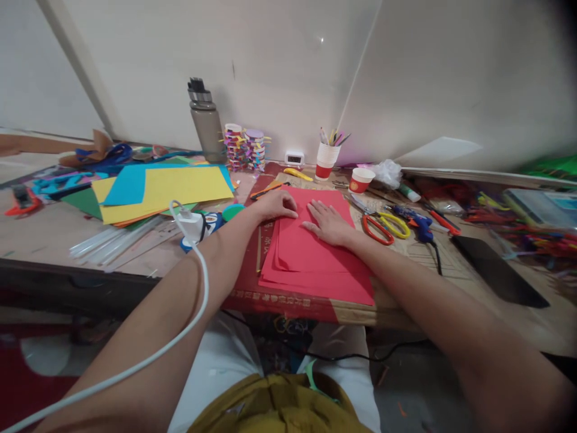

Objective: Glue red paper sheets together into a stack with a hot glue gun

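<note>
A stack of red paper sheets (311, 255) lies on a dark red mat in front of me. My left hand (274, 205) rests on the upper left part of the top sheet, its fingers curled down against the paper. Flat on the sheet's upper middle lies my right hand (328, 224), fingers stretched out and pointing left. The two hands are close together, a small gap between them.
Yellow, blue and green sheets (157, 189) lie at left. Yellow and orange scissors (385, 227), a blue glue gun (417, 224), paper cups (360, 179), a grey bottle (205, 123) and a black phone (496, 270) surround the mat. A white cable (198, 282) crosses my left arm.
</note>
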Demonstrator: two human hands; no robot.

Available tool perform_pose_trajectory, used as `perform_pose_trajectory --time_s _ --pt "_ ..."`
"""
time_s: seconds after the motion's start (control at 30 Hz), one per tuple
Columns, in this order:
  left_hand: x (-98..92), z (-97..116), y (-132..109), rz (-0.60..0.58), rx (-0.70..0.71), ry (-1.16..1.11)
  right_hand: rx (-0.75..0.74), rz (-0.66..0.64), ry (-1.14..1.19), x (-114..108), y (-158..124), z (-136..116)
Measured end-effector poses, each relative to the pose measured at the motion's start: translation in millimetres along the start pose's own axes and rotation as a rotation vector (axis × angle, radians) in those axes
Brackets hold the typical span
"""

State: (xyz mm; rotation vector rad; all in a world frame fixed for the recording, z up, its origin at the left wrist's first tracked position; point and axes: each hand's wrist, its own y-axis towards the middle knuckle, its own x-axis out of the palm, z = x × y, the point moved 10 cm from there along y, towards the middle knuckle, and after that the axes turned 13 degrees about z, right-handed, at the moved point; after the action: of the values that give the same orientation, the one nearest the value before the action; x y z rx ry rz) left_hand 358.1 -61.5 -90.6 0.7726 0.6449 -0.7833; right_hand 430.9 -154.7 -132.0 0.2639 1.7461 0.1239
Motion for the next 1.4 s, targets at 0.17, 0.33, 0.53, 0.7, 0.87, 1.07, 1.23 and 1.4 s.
perform_pose_trajectory --time_s 0.17,0.33,0.53,0.7,0.87,1.07,1.23,1.4 --pt "5.2 1 0 -0.039 0.032 0.016 0.002 -0.017 -0.007 2 0 1" --pt "4.9 2 -1 -0.035 0.049 0.041 -0.014 -0.090 -0.002 3 9 4" --pt "2.8 6 -1 -0.033 0.047 0.054 0.063 0.026 -0.071 -11 26 9" --pt "-1.1 -1 -3 -0.016 -0.050 -0.067 0.076 -0.018 -0.038 0 22 6" --pt "-31.6 -26 -7 0.326 -0.367 -0.383 0.070 0.020 0.029 -3 22 7" --pt "-35.5 -37 -11 0.419 -0.559 -0.277 0.071 0.169 0.040 -21 24 18" --pt "-31.7 -50 -14 0.379 -0.689 -0.207 0.160 0.079 -0.022 -11 20 32" --pt "-33.8 -51 -14 0.345 -0.703 -0.119 0.175 0.052 -0.014 -5 17 30"
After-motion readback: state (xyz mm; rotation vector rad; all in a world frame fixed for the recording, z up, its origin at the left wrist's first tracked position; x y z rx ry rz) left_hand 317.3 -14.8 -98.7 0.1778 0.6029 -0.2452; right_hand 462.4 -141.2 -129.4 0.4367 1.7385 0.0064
